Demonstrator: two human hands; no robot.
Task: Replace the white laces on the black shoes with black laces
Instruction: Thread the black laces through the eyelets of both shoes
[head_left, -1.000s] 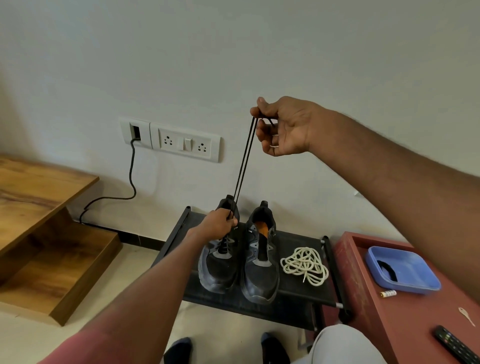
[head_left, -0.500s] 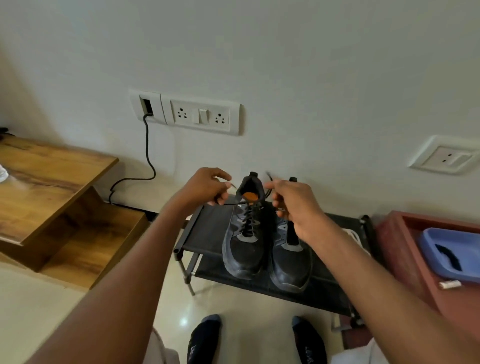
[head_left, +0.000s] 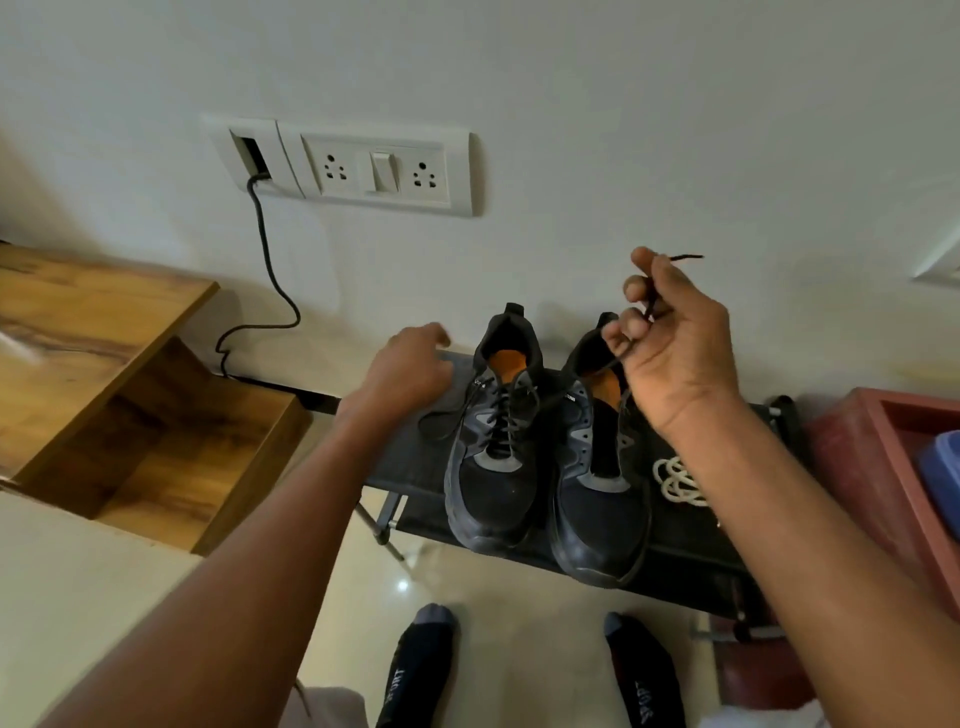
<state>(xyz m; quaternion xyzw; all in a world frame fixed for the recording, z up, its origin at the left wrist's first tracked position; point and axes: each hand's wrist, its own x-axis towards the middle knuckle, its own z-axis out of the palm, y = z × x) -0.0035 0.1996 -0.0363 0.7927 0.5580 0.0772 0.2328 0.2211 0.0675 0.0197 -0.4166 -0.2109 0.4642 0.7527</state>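
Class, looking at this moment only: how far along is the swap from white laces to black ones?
Done: the white laces lie coiled on the rack, and the left shoe is threaded with black lace. In hand: the right hand pinches a black lace end. Left: the right shoe shows no lacing.

We see our two forearms bare to the edge of view, our left hand (head_left: 410, 371) and right hand (head_left: 670, 348) without rings or watch. We wear dark socks (head_left: 415, 670) with grey toes and white lettering, plus light-coloured trousers (head_left: 327, 706) at the knees.
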